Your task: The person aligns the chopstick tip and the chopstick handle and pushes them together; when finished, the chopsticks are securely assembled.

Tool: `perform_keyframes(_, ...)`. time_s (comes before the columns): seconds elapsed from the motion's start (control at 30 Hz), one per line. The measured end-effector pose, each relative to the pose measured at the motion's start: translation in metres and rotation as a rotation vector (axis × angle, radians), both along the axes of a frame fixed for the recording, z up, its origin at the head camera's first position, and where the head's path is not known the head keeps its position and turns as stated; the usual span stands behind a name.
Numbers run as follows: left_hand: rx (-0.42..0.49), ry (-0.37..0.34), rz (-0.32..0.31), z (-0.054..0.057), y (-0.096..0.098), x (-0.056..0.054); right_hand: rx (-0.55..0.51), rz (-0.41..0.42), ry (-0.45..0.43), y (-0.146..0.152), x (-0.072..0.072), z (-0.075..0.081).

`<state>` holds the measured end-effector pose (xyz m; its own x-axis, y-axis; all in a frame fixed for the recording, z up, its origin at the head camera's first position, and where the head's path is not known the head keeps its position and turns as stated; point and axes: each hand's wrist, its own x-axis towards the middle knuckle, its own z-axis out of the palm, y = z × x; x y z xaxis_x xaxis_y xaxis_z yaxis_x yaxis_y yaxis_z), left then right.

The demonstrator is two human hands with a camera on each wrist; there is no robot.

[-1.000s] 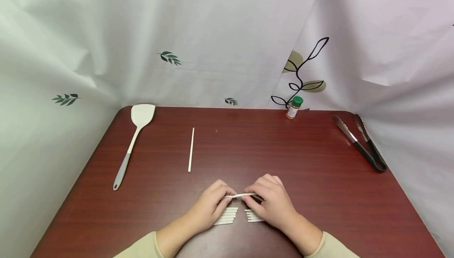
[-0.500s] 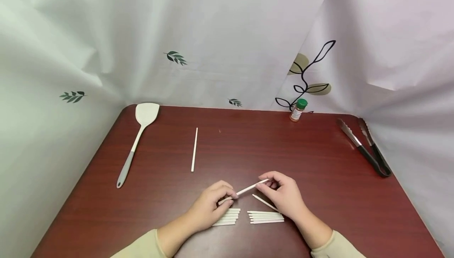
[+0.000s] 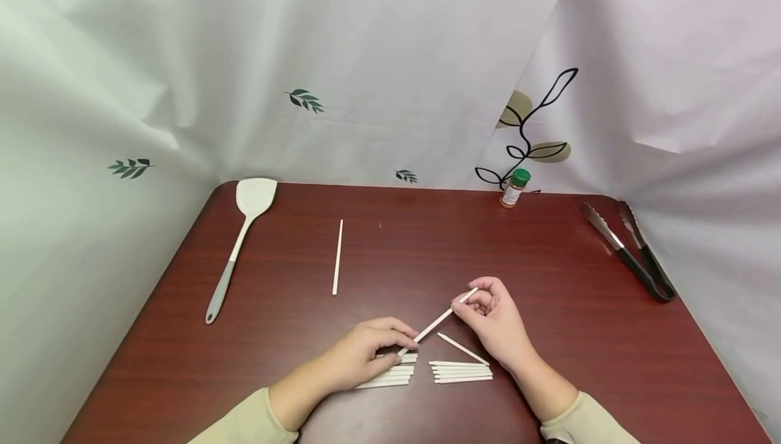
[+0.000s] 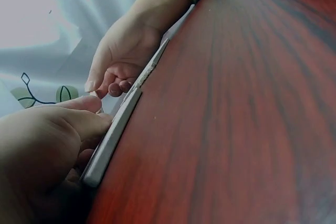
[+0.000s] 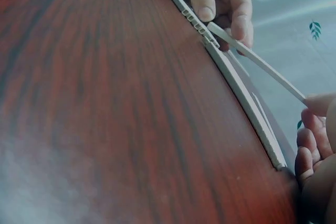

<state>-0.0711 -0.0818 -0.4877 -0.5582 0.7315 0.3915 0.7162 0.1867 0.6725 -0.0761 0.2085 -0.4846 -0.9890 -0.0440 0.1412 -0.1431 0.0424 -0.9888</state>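
Note:
In the head view my right hand (image 3: pixel 495 318) is raised a little above the table, pinching the upper part of a long thin white stick (image 3: pixel 441 320). The stick slants down to my left hand (image 3: pixel 366 352), whose thumb and fingers hold its lower end. Under and beside the left hand lies a row of white sticks (image 3: pixel 393 383), partly hidden by it. A second row of short white sticks (image 3: pixel 462 372) lies to the right, with one loose short stick (image 3: pixel 462 348) angled above it. In the right wrist view the held stick (image 5: pixel 262 65) spans between both hands.
A lone white stick (image 3: pixel 338 257) lies farther back on the dark red table (image 3: pixel 415 247). The white spatula (image 3: pixel 244 234) is at left, the green-capped spice jar (image 3: pixel 515 188) at the back and black-handled tongs (image 3: pixel 631 254) at right. Pale curtains enclose the table.
My right hand has moved right and upward with the held stick, which tilts more steeply. A loose short stick shows by the right row. My left hand has shifted slightly toward the near row.

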Motion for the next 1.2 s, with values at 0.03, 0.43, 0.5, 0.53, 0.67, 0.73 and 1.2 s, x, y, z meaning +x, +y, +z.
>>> perform_keyframes(0.03, 0.005, 0.002, 0.010, 0.000, 0.000, 0.000, 0.003, -0.006, -0.004, 0.000, 0.000, 0.000)
perform_keyframes(0.43, 0.104, -0.015, 0.078, -0.003, 0.001, 0.002, 0.020, -0.080, -0.097, -0.016, -0.010, 0.008)
perform_keyframes(0.5, 0.113, -0.016, 0.082, -0.003, 0.002, 0.002, 0.014, -0.087, -0.118, -0.019, -0.013, 0.010)
perform_keyframes(0.53, 0.116, -0.015, 0.086, -0.003, 0.002, 0.002, 0.011, -0.087, -0.128, -0.020, -0.014, 0.011)
perform_keyframes(0.67, 0.141, -0.014, 0.099, -0.003, 0.004, 0.002, -0.013, -0.087, -0.176, -0.024, -0.020, 0.015)
perform_keyframes(0.73, 0.160, 0.010, 0.107, -0.004, 0.004, 0.002, -0.029, -0.090, -0.205, -0.024, -0.022, 0.018)
perform_keyframes(1.2, 0.164, 0.256, 0.187, -0.005, 0.002, -0.004, 0.131, -0.042, -0.193, -0.030, -0.042, 0.035)
